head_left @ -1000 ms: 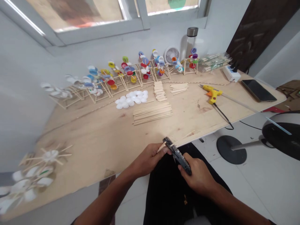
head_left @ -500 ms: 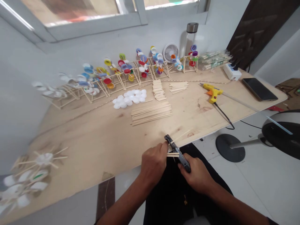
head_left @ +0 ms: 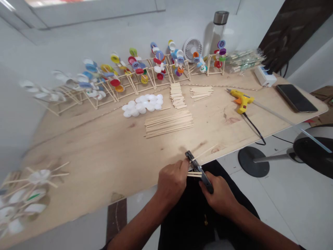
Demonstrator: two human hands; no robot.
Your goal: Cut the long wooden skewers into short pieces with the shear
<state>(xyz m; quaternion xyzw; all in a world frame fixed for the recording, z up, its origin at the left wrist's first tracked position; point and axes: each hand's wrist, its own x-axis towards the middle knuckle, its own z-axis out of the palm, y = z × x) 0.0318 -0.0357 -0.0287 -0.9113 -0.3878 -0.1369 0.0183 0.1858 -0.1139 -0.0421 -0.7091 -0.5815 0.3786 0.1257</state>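
Note:
My right hand (head_left: 220,192) is closed round the handle of a dark grey pliers-like cutter (head_left: 199,168), whose head points up and left over the table's front edge. My left hand (head_left: 173,178) is closed on a few thin wooden sticks (head_left: 194,174); their short ends stick out toward the tool. One longer thin stick (head_left: 205,152) crosses the tool near its head and slants up to the right. My left fingertips hide where it is gripped. Beyond both hands, a bundle of long sticks (head_left: 169,123) lies on the wooden table (head_left: 104,149).
White bottle caps (head_left: 142,105) and short stick piles (head_left: 177,95) lie mid-table. Stick frames with coloured cap wheels (head_left: 137,69) line the wall. A yellow glue gun (head_left: 241,100) and a phone (head_left: 296,98) are right; white cap wheels (head_left: 40,177) lie left. A black fan (head_left: 312,149) stands beside the table.
The view has tilted down and shifted slightly, so the table's contents sit a little differently in it. Both hands keep the same hold on the sticks and the cutter.

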